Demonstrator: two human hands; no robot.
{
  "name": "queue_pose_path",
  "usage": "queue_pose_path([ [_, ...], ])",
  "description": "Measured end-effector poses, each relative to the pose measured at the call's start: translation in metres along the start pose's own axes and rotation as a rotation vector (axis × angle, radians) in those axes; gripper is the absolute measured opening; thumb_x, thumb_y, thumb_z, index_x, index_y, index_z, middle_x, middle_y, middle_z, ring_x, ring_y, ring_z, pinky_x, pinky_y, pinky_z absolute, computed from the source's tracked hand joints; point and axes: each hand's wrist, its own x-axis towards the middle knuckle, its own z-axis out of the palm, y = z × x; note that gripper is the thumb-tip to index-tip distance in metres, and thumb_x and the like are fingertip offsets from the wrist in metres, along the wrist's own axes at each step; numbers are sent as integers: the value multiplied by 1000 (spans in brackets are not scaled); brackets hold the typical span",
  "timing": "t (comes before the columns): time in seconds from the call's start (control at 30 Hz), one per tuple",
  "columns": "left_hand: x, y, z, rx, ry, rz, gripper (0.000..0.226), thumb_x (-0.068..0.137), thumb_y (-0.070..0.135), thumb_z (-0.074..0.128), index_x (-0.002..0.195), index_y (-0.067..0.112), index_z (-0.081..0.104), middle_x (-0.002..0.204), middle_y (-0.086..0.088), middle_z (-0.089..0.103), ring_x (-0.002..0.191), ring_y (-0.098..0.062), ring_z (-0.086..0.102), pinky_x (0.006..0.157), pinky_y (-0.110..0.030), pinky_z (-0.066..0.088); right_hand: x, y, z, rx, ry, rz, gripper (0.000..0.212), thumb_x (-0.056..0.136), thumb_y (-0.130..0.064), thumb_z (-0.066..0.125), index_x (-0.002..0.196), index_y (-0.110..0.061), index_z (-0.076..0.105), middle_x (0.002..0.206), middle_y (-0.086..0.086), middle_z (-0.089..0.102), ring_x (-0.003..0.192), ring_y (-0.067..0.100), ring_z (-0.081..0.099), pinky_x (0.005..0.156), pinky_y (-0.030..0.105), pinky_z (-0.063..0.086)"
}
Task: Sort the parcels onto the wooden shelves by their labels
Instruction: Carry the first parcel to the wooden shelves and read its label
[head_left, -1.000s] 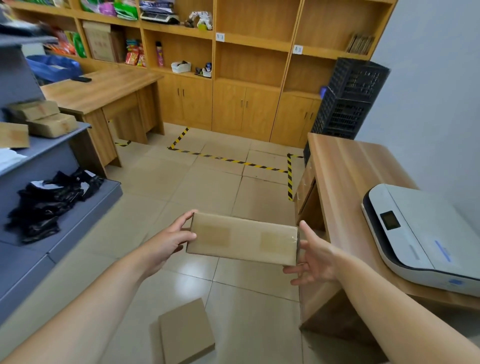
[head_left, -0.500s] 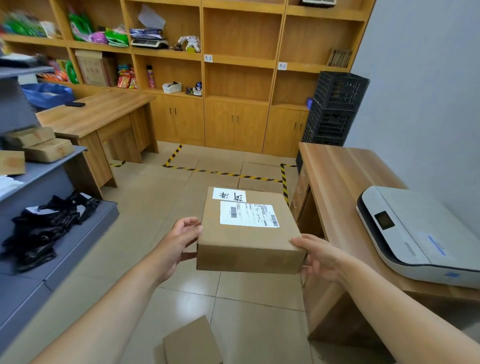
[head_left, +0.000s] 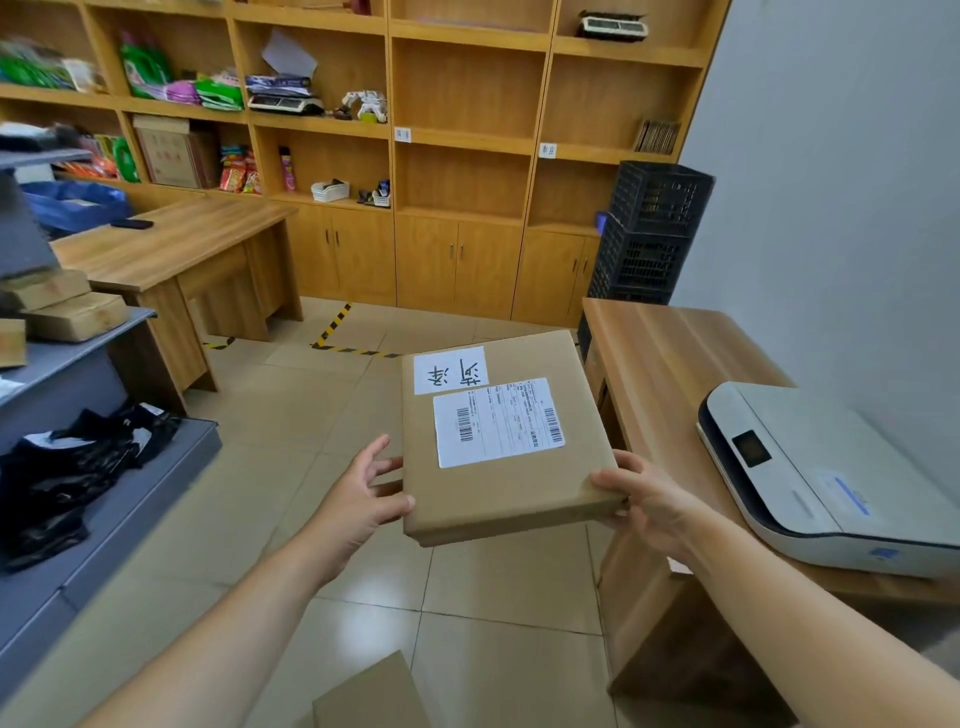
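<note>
I hold a flat brown cardboard parcel (head_left: 524, 499) in front of me, its top tilted toward me. It carries a white handwritten label and a printed shipping label with barcodes. My left hand (head_left: 363, 499) grips its left edge, thumb on top. My right hand (head_left: 644, 499) grips its right near corner. The wooden shelves (head_left: 467, 135) fill the far wall, with small white tags on two shelf edges. Another brown parcel (head_left: 374, 696) lies on the floor below my arms.
A wooden desk (head_left: 670, 353) with a white machine (head_left: 831, 483) stands at right. Stacked black crates (head_left: 649, 234) sit in the far right corner. A grey rack (head_left: 93, 499) with boxes and black bags is at left, and another wooden desk (head_left: 176, 244) stands behind it.
The parcel has been tilted up so its labelled top faces me, and it has risen closer. My view has lifted toward the shelves.
</note>
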Motion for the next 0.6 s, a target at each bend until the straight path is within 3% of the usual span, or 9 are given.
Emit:
queue_pose_path([
  [0.1, 5, 8, 1, 52, 102, -2, 88, 80, 3, 67, 147, 19, 13, 138, -9, 45, 113, -20, 53, 89, -34, 45, -1, -17, -5, 35, 26, -33, 78, 65, -8, 73, 134, -16, 39, 126, 15, 47, 103, 28, 51, 79, 40, 52],
  [0.2, 13, 19, -4, 259, 253, 34, 95, 75, 18, 75, 146, 23, 11, 151, -7, 25, 136, -21, 26, 108, -44, 29, -2, -31, -12, 17, 7, -54, 87, 63, -8, 71, 139, -22, 31, 122, 12, 45, 101, 30, 52, 71, 41, 52],
  [0.27, 16, 26, -9, 462, 287, 68, 94, 73, 25, 76, 145, 24, 16, 151, -5, 21, 138, -24, 15, 110, -47, 23, -2, -38, -14, -35, -38, -68, 96, 56, -12, 73, 139, -28, 28, 121, 11, 47, 103, 32, 51, 70, 40, 51],
  [0.33, 18, 30, -13, 594, 210, 78, 92, 73, 28, 74, 145, 23, 18, 150, -4, 24, 137, -23, 13, 109, -46, 22, -1, -44, -14, -93, -75, -82, 99, 54, -13, 72, 140, -32, 26, 120, 11, 50, 103, 32, 53, 74, 41, 52],
  [0.4, 15, 29, -18, 602, 50, 30, 90, 74, 27, 73, 146, 24, 18, 148, 0, 29, 135, -22, 22, 105, -40, 29, -2, -49, -13, -157, -107, -96, 99, 55, -14, 72, 139, -35, 25, 122, 11, 50, 104, 33, 55, 78, 40, 53],
  [0.5, 7, 23, -25, 457, -174, -65, 83, 75, 21, 73, 143, 24, 26, 135, 6, 48, 115, -15, 53, 94, -30, 44, -3, -56, -8, -220, -141, -119, 104, 47, -22, 76, 137, -37, 25, 124, 11, 47, 106, 33, 56, 79, 40, 53],
  [0.6, 0, 20, -29, 316, -230, -102, 73, 73, 18, 76, 134, 28, 38, 115, 9, 64, 99, -7, 64, 80, -22, 50, -4, -59, -6, -224, -157, -148, 107, 45, -24, 75, 137, -39, 23, 124, 9, 44, 109, 32, 53, 85, 42, 51],
])
